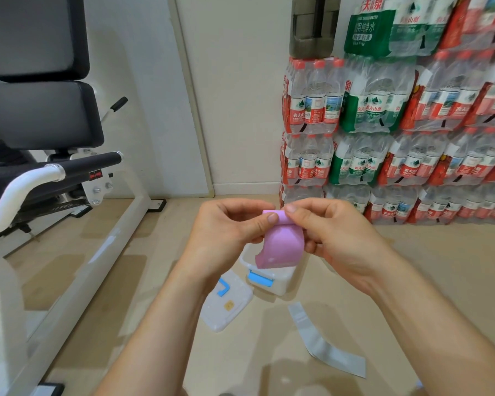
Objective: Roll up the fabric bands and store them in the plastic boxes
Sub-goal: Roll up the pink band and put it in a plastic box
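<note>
**Pink band pinched two-handed**

Head view: left hand point(226, 232) and right hand point(335, 238) each pinch the rolled top of pink band point(280, 248), mid-air. Its tail hangs over open plastic box point(280, 282) on floor point(417, 270). Lid point(226, 308) just left of box; grey band point(325, 345) flat nearby.

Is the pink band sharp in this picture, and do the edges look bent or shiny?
Head view: the pink band, pinched by left hand and right hand, is fairly sharp; same view: wide-angle distortion leans the water bottle packs and the wall trim outward; pale reflections lie on the floor.
</note>
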{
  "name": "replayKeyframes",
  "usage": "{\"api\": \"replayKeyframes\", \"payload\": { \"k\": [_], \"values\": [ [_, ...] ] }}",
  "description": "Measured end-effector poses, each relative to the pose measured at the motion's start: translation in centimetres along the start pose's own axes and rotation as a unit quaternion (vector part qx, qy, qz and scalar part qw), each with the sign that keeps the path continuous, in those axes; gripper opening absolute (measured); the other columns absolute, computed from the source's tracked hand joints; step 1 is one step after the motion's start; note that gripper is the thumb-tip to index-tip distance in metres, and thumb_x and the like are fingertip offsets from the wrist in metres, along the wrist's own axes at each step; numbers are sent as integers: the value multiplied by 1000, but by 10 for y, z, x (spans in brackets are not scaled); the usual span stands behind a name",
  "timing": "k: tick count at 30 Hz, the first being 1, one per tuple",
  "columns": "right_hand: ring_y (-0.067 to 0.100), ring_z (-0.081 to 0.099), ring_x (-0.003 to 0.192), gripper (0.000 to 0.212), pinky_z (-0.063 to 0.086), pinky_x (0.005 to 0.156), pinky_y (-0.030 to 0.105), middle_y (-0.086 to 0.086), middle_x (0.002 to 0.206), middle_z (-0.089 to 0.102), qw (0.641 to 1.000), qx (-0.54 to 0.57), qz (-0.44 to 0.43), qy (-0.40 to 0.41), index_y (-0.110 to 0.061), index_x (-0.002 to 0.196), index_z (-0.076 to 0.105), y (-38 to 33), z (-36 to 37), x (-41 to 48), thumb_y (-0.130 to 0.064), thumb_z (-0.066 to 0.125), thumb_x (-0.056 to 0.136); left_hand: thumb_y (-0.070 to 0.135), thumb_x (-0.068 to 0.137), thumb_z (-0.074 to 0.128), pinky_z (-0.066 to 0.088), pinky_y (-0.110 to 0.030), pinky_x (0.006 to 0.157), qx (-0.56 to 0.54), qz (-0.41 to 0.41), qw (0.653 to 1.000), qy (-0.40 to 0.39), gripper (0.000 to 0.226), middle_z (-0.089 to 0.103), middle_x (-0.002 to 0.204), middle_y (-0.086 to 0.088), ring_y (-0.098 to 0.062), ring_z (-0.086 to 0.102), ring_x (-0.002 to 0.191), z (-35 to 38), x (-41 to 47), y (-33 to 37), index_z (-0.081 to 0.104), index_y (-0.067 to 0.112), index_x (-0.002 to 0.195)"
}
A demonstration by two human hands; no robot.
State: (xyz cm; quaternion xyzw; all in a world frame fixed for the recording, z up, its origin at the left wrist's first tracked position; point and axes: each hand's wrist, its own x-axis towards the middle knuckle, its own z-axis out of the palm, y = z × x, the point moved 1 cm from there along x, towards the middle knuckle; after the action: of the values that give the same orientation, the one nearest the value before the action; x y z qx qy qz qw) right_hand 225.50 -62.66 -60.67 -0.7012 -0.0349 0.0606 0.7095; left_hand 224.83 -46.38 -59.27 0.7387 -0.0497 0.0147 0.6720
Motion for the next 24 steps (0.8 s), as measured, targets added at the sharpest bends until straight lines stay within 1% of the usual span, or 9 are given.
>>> {"api": "replayKeyframes", "payload": {
  "k": [2, 4, 7, 10, 14, 16, 19, 21, 24],
  "values": [
    [21, 56, 73, 17, 43, 69, 33, 28, 101, 68, 1000, 3, -9, 0, -11, 91, 74, 0, -1, 0, -25, 68, 84, 10, 75, 76, 56, -31, 70, 0, 0, 1000, 4, 15, 76, 82, -7, -17, 69, 75, 0, 0, 0, 75, 11, 90],
    [19, 64, 70, 12, 49, 63, 26, 25, 96, 71, 1000, 18, -16, -5, -9, 90, 73, 0, -2, 0, -18, 68, 84, 10, 75, 76, 56, -28, 68, -5, -2, 1000, 4, 15, 76, 83, -7, -16, 69, 75, 0, 0, 0, 75, 11, 90],
    [18, 68, 67, 11, 51, 56, 22, 16, 85, 74, 999, 38, -16, -7, -6, 91, 72, 0, -3, 0, -11, 68, 83, 18, 80, 72, 56, -32, 72, -9, -11, 1000, -12, 12, 76, 84, -8, -17, 68, 76, 1, 0, 0, 75, 11, 89],
    [19, 67, 69, 14, 53, 59, 24, 16, 84, 73, 999, 41, -14, 4, -5, 95, 71, -1, -3, 0, -7, 69, 82, 24, 85, 66, 54, -27, 66, -9, -20, 1000, -19, 14, 74, 75, -3, -14, 64, 68, 2, -1, 1, 76, 13, 87],
    [22, 69, 75, 17, 54, 68, 32, 16, 86, 74, 999, 48, -13, 8, -3, 97, 70, -2, -2, -1, -5, 70, 79, 16, 81, 71, 52, -22, 60, -11, -13, 1000, -14, 7, 74, 73, -2, -12, 64, 65, 2, -1, 1, 76, 12, 85],
    [23, 68, 75, 14, 53, 70, 34, 15, 85, 73, 999, 47, -11, 6, -5, 94, 70, -3, -2, -2, -6, 70, 80, 12, 78, 73, 55, -23, 62, -21, -9, 1000, -5, 6, 75, 74, -2, -11, 66, 65, 1, 0, 0, 76, 13, 84],
    [21, 60, 71, 5, 45, 69, 35, 15, 84, 70, 1000, 30, -7, 4, -13, 86, 73, -3, -1, -2, -16, 70, 82, 9, 76, 75, 57, -26, 65, -23, -4, 1000, 1, 10, 76, 76, -4, -13, 69, 68, 1, 0, 0, 75, 12, 85],
    [21, 56, 71, 7, 42, 71, 36, 16, 85, 70, 1000, 18, -1, 4, -15, 85, 74, -2, -1, -2, -19, 71, 82, 9, 75, 76, 58, -27, 67, -20, -2, 1000, 2, 12, 76, 78, -5, -14, 70, 70, 1, 0, 0, 75, 11, 87],
    [24, 62, 77, 11, 47, 73, 37, 22, 98, 72, 1000, 22, 0, -1, -11, 90, 73, -2, -2, -2, -16, 71, 81, 8, 74, 76, 58, -28, 68, -19, -5, 1000, 2, 13, 76, 79, -5, -15, 71, 71, 1, 1, -1, 74, 11, 87]
  ]
}}
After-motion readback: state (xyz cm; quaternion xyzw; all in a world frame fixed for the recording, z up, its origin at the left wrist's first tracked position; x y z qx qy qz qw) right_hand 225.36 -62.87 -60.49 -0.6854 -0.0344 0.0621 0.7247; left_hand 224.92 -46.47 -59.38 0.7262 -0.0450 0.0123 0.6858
